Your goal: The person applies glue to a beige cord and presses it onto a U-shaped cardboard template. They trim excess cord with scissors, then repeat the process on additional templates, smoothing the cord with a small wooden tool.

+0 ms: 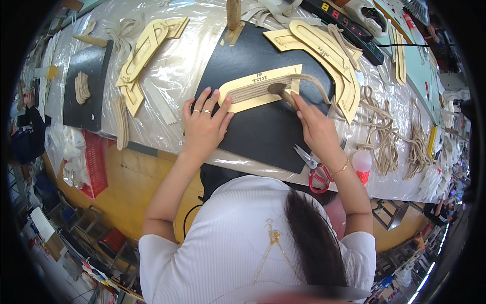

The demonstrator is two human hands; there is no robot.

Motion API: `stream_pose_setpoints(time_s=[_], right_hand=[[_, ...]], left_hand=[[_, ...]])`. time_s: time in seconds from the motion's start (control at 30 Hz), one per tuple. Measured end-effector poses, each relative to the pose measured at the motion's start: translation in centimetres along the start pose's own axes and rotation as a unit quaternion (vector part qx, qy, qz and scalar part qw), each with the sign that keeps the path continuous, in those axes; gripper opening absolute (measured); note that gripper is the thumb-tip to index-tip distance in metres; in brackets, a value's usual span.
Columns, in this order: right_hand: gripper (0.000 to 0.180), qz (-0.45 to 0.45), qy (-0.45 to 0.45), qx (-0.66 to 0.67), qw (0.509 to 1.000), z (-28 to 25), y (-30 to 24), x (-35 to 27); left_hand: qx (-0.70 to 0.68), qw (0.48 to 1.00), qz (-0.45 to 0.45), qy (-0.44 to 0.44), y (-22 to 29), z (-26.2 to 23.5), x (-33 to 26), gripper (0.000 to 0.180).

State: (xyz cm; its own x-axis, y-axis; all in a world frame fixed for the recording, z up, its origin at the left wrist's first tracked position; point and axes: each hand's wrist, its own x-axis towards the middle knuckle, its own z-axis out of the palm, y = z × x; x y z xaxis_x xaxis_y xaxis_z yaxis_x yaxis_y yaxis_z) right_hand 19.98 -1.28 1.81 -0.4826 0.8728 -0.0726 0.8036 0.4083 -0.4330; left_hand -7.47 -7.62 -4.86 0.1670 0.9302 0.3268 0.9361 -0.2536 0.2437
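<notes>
A pale yellow, board-like template [238, 83] with one rounded end lies on a black mat [253, 134]. Beige cord [255, 91] fills its long slot in side-by-side rows, and a loose length trails off to the right. My left hand [207, 119] lies flat on the template's rounded end, fingers spread, holding nothing. In my right hand [317, 126] is the handle of a small hammer [276, 88]; its brown head is over the cord rows near the template's right end. Red-handled scissors [318, 175] lie beside my right wrist.
More templates [329, 55] are stacked at the far right, others [144, 53] at the left. Tangled cord [382, 129] lies right, near a plastic bottle [361, 164]. A wooden post [233, 15] and a power strip [349, 28] are at the back. A red crate [95, 162] sits lower left.
</notes>
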Motion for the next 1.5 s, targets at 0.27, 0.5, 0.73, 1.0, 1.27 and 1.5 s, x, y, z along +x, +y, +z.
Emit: stream_pose_setpoints(time_s=[0.27, 0.5, 0.73, 1.0, 1.27, 1.5], right_hand=[[0.058, -0.133, 0.076, 0.064, 0.986, 0.4, -3.6, 0.6], [0.06, -0.144, 0.037, 0.049, 0.988, 1.1, -4.4, 1.2], [0.066, -0.143, 0.003, -0.005, 0.99, 1.6, -4.6, 2.0], [0.064, -0.131, -0.041, -0.02, 0.99, 0.8, -5.4, 3.0], [0.066, -0.095, -0.073, -0.073, 0.99, 0.8, -5.6, 3.5], [0.067, -0.126, 0.012, -0.027, 0.992, 1.1, -4.3, 3.2]], left_hand=[[-0.029, 0.999, 0.0, 0.03, -0.7, 0.4, -0.2, 0.033], [0.0, 1.0, 0.004, 0.027, -0.6, 0.3, -0.3, 0.033], [-0.008, 0.999, 0.007, 0.031, -1.0, 0.4, -0.2, 0.033], [-0.036, 0.999, -0.006, 0.027, -1.2, 0.5, -0.4, 0.032], [-0.06, 0.997, -0.014, 0.041, -1.1, 0.7, -0.4, 0.033], [-0.021, 1.0, -0.006, 0.006, -1.0, 0.7, -0.3, 0.043]])
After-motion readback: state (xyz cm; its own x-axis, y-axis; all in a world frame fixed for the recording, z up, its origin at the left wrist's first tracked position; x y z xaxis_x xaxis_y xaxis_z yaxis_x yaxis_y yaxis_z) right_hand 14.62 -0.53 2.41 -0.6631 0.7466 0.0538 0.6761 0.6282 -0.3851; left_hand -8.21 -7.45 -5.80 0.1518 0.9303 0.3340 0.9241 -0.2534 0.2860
